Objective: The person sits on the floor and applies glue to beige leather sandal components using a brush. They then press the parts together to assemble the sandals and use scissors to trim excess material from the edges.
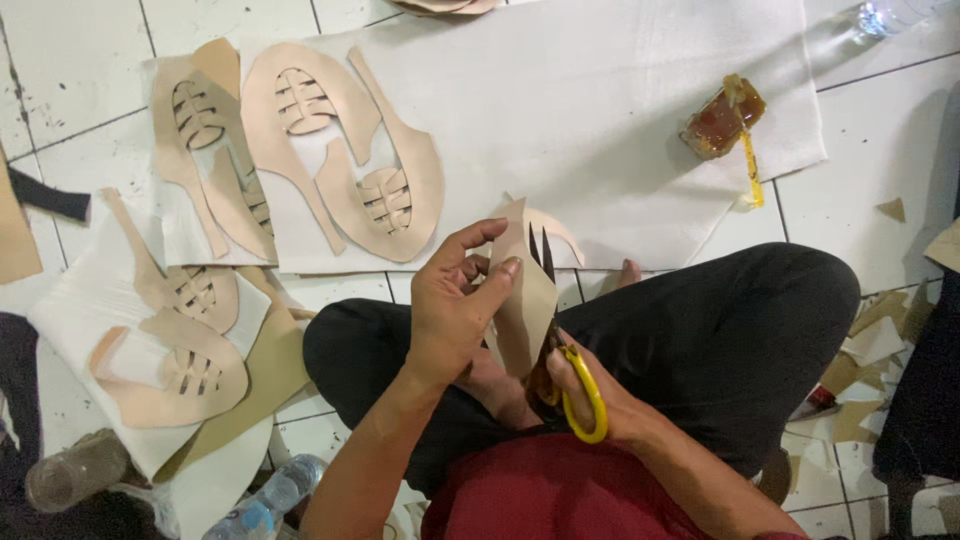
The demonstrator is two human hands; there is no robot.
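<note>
White tiled floor, left hand [452, 305] pinching tan leather piece [522, 300], right hand [590, 395] closed round yellow-handled scissors [560, 340].

The tan leather piece [524, 300] is a flat, stiff-looking cut-out, pale beige, held upright over the lap with its broad face turned toward the left hand. Its upper edge ends in an uneven point, and a thinner curved strip arcs off to the right near the top. The scissors [565, 350] have yellow loop handles — one loop shows plainly, low and to the right — and dark blades. The blades stand nearly vertical, parted in a narrow V, their tips rising just above the upper part of the piece — the leather sits between them.
</note>
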